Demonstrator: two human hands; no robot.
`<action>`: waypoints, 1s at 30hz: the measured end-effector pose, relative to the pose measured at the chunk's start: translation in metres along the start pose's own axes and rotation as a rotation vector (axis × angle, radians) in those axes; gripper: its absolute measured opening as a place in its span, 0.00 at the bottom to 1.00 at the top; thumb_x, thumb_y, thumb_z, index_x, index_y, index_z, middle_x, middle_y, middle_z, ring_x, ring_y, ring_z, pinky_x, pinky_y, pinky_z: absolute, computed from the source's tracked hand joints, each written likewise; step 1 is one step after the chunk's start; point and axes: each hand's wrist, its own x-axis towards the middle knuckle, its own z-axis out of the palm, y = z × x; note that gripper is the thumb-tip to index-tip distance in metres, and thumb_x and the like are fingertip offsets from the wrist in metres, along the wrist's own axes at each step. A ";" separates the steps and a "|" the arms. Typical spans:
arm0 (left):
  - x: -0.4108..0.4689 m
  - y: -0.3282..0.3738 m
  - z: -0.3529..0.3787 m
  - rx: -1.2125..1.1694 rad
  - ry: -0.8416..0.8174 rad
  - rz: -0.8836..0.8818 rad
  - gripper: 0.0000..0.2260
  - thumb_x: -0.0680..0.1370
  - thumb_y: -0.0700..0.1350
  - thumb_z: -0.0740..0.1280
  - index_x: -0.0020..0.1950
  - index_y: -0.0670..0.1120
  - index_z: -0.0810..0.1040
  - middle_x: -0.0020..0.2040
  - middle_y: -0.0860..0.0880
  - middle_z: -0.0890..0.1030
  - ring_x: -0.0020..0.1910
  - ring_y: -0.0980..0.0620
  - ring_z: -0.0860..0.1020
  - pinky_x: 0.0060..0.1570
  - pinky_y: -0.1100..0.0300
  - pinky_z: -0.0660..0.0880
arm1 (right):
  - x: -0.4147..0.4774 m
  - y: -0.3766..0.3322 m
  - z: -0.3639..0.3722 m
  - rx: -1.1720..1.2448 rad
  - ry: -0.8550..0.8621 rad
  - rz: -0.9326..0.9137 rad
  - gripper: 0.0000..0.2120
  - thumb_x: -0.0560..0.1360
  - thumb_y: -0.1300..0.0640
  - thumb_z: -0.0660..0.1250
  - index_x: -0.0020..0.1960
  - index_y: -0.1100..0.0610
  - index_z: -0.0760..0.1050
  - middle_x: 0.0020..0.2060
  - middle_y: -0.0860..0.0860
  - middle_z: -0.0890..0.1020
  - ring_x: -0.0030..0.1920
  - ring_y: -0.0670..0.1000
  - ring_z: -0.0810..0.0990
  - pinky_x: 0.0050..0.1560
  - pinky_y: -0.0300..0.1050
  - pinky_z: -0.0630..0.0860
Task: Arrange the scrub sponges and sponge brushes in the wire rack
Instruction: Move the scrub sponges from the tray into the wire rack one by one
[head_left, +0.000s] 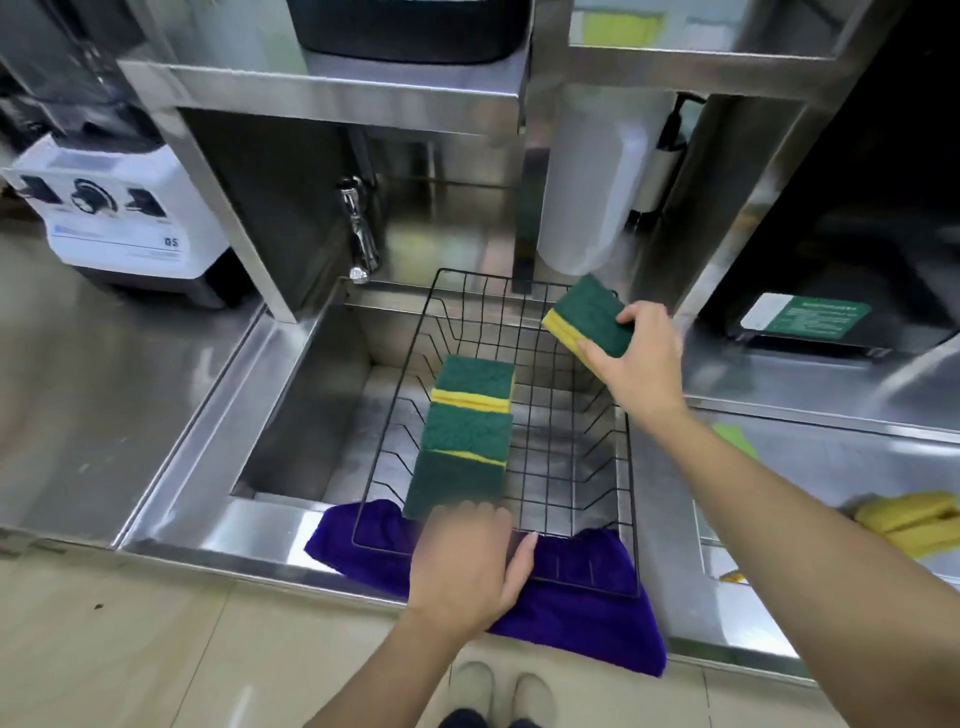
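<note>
Over a steel sink (291, 395), right hand (641, 358) grips a rectangular green-and-yellow sponge (589, 317); left hand (467, 558) rests spread on a black wire rack (571, 415).

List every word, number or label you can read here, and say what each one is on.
"Q5": on the lower front of the white blender base, at left.
Small print beside it on the blender base: blurred, unreadable.
Green and white label on the dark appliance at right: lines of white print, too small and blurred to read.
Scrub sponges, wire rack, purple cloth: no text visible.
</note>
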 end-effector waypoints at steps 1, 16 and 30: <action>-0.002 0.000 0.000 -0.002 -0.001 -0.017 0.16 0.77 0.53 0.60 0.34 0.45 0.75 0.30 0.49 0.74 0.30 0.47 0.72 0.34 0.54 0.69 | 0.003 -0.004 0.007 -0.022 -0.032 -0.028 0.20 0.66 0.49 0.72 0.49 0.58 0.70 0.48 0.55 0.75 0.46 0.53 0.71 0.50 0.48 0.67; -0.003 -0.002 0.000 -0.073 -0.041 -0.038 0.13 0.74 0.54 0.63 0.34 0.48 0.76 0.30 0.51 0.75 0.30 0.51 0.71 0.30 0.60 0.68 | 0.040 -0.040 0.071 -0.246 -0.361 -0.267 0.19 0.66 0.49 0.73 0.48 0.58 0.70 0.46 0.56 0.76 0.45 0.55 0.73 0.47 0.50 0.69; -0.001 -0.003 -0.001 -0.125 -0.079 -0.063 0.11 0.73 0.53 0.64 0.34 0.49 0.76 0.30 0.52 0.75 0.30 0.52 0.70 0.30 0.60 0.68 | 0.043 -0.038 0.123 -0.247 -0.664 -0.237 0.16 0.73 0.44 0.64 0.48 0.56 0.68 0.49 0.55 0.78 0.49 0.57 0.74 0.49 0.50 0.67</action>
